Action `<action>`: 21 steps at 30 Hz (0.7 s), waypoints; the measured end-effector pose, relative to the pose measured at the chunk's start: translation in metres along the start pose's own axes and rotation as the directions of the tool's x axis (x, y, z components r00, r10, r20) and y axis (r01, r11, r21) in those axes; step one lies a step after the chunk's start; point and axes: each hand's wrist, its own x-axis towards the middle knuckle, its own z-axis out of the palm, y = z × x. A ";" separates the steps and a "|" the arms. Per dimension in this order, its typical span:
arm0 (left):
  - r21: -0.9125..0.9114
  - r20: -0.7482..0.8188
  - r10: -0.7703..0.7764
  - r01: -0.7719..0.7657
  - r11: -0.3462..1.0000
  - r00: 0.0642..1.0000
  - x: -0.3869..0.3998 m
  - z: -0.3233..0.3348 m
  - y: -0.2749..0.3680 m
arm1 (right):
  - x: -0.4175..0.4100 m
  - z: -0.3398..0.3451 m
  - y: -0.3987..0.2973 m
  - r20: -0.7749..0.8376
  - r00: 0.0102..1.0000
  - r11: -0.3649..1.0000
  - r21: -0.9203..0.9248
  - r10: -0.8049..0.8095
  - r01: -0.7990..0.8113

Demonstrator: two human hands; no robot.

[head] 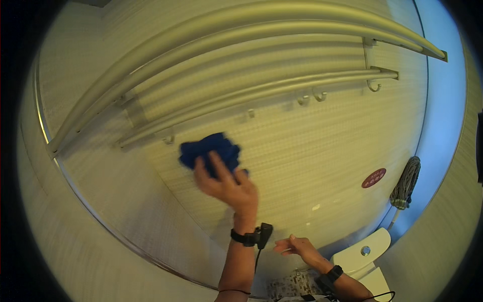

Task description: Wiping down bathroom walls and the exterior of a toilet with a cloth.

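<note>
A crumpled dark blue cloth [209, 148] is in my left hand [227, 185], whose fingers are spread over it and press it towards the pale tiled wall [286, 162], just under a metal rack's hooks. Whether the cloth touches the wall throughout cannot be told. Lower down and to the right, my right hand [296, 246] holds nothing, its fingers loosely apart. Both wrists wear black straps with small devices.
A metal towel rack [241, 95] with several hooks spans the wall, below thicker rails [241, 34]. At the lower right stand a white toilet cistern [351, 253] and an upturned grey mop [406, 183]. A red oval sticker [374, 178] is on the wall.
</note>
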 end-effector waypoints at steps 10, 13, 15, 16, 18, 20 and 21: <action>-0.272 0.159 0.293 -0.243 0.931 0.943 -0.016 0.030 0.069 | -0.028 -0.065 -0.013 -0.004 1.000 0.999 0.032 -0.031 0.031; -0.078 0.051 0.084 -0.080 0.994 0.995 -0.014 0.010 0.049 | -0.040 -0.090 -0.014 -0.036 0.999 0.995 0.097 0.012 -0.008; -0.287 -0.068 -0.176 0.150 0.946 0.982 -0.020 0.018 0.064 | -0.047 -0.099 -0.020 -0.082 0.997 0.997 0.081 -0.002 0.008; -0.286 -0.062 -0.179 0.154 0.946 0.982 -0.024 0.026 0.074 | -0.049 -0.102 -0.024 -0.122 0.992 0.998 0.061 -0.020 0.028; -0.297 0.026 0.091 -0.079 0.952 0.995 -0.034 0.050 0.110 | -0.049 -0.107 -0.030 -0.101 0.994 0.997 0.047 -0.052 0.057; -0.371 0.112 0.228 -0.172 0.913 0.967 -0.034 0.061 0.148 | -0.050 -0.108 -0.028 -0.069 0.994 0.996 0.039 -0.082 0.085; -0.403 0.107 0.274 -0.210 0.891 0.956 -0.035 0.067 0.159 | -0.048 -0.108 -0.026 -0.041 0.996 0.996 0.037 -0.085 0.087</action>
